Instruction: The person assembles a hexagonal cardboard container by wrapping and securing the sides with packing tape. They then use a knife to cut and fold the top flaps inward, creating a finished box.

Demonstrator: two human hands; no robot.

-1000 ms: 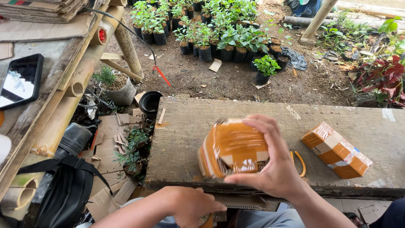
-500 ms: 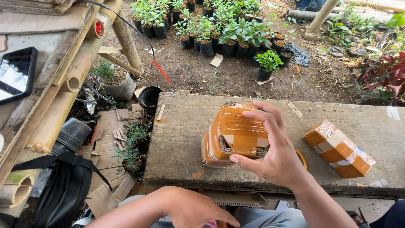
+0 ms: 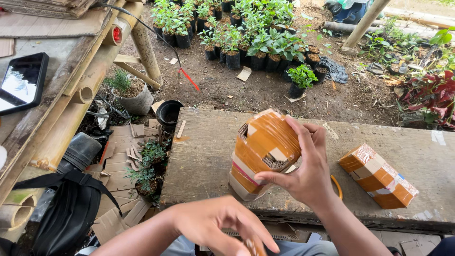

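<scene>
My right hand (image 3: 308,173) grips a tall cardboard parcel (image 3: 261,150) wrapped in brown tape, tilted up on one end over a wooden plank table (image 3: 208,151). My left hand (image 3: 227,226) hovers low in front of the table's near edge, fingers loosely curled; something small may sit at its fingertips, but it is too unclear to name. A second taped parcel (image 3: 378,176) lies flat on the plank to the right, apart from both hands. An orange loop (image 3: 337,186) pokes out from behind my right hand.
A phone (image 3: 21,83) lies on a bamboo bench at left. A black bag (image 3: 66,208), cardboard scraps and potted plants (image 3: 142,163) sit on the ground beside the plank. Rows of seedlings in black pots (image 3: 246,42) stand on the soil beyond.
My right hand has turned the parcel more upright and shifted its grip to the right side. My left hand has risen into fuller view below it.
</scene>
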